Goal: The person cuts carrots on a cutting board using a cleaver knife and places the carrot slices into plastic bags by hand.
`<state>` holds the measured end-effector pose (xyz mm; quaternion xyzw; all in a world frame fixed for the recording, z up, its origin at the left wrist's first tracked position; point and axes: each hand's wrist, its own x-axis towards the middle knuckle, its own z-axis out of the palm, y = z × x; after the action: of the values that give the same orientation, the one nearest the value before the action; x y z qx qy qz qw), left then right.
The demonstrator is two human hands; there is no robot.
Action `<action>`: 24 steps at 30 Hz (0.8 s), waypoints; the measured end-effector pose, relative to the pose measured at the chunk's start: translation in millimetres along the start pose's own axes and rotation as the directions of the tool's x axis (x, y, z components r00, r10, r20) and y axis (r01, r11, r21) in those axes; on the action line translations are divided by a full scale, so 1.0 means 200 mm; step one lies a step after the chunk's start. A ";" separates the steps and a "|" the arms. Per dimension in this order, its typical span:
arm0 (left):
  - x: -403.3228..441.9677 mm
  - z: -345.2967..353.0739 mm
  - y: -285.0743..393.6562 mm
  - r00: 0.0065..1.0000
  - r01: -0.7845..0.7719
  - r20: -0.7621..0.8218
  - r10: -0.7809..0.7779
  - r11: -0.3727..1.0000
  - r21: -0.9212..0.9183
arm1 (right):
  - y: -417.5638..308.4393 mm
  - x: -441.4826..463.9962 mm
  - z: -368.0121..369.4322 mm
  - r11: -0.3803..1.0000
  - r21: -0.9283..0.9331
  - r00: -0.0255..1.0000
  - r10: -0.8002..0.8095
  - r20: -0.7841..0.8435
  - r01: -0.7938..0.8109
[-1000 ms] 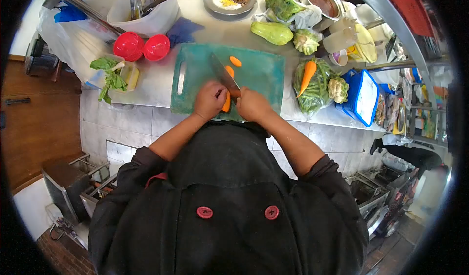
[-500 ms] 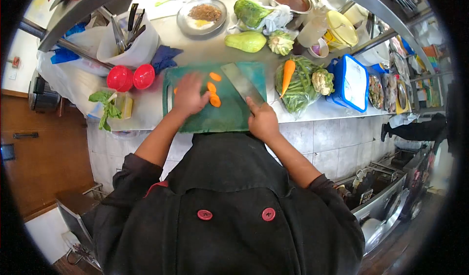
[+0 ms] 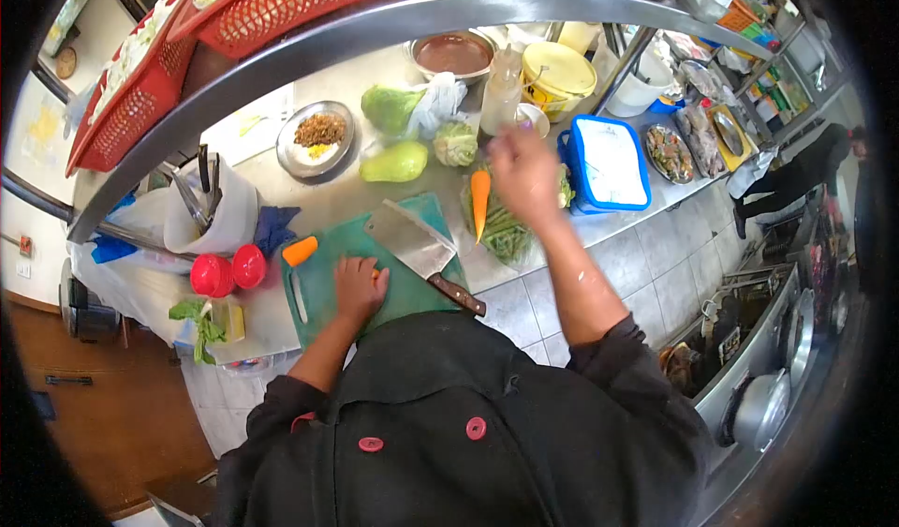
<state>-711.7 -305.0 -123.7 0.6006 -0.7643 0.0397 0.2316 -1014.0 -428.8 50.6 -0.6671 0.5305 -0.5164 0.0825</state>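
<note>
My left hand (image 3: 361, 288) rests on the green cutting board (image 3: 332, 237) with its fingers curled down. A bit of carrot slices (image 3: 376, 274) shows orange beside the thumb; the rest is hidden under the hand. At the board's upper left lies a carrot chunk (image 3: 300, 251). The cleaver (image 3: 417, 243) lies flat on the board, its wooden handle past the right edge, with no hand on it. My right hand (image 3: 526, 176) is raised, smeared by motion, above the bagged green beans (image 3: 506, 232) and near the whole carrot (image 3: 480, 201). Its fingers are unclear.
Behind the board are a chayote (image 3: 393, 163), a metal plate of chopped food (image 3: 304, 163) and a bowl of brown sauce (image 3: 454, 54). A blue-rimmed container (image 3: 609, 166) stands right; red bowls (image 3: 213, 275) stand left. A metal shelf rail (image 3: 375, 23) crosses overhead.
My right hand has let go of the cleaver and moved up and right over the vegetables. My left hand has come down over the carrot slices. The view has tilted and shifted.
</note>
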 end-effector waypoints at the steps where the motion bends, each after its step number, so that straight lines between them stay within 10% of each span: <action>1: -0.01 0.00 0.00 1.000 -0.006 -0.011 0.006 1.000 0.001 | 0.05 0.16 -0.07 0.996 -0.090 0.999 0.008 -0.044 -0.012; 5: -0.06 0.00 0.00 0.995 0.078 0.065 -0.074 0.995 -0.068 | 0.38 0.73 -0.12 0.985 -0.154 0.993 0.061 -0.103 -0.076; 10: -0.08 0.05 -0.06 0.994 0.108 0.009 -0.108 0.992 -0.069 | 1.00 1.27 0.09 0.753 -0.527 0.913 -0.385 0.132 0.394; 24: -0.03 0.01 -0.09 0.957 0.178 0.233 -0.172 0.984 -0.007 | 1.26 1.78 0.35 0.735 -0.644 0.961 0.276 -0.002 -0.212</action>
<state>-694.0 -305.2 -131.3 0.6631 -0.7303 -0.0618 0.1518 -1151.8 -848.9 67.9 -0.6031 0.7527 -0.2578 -0.0572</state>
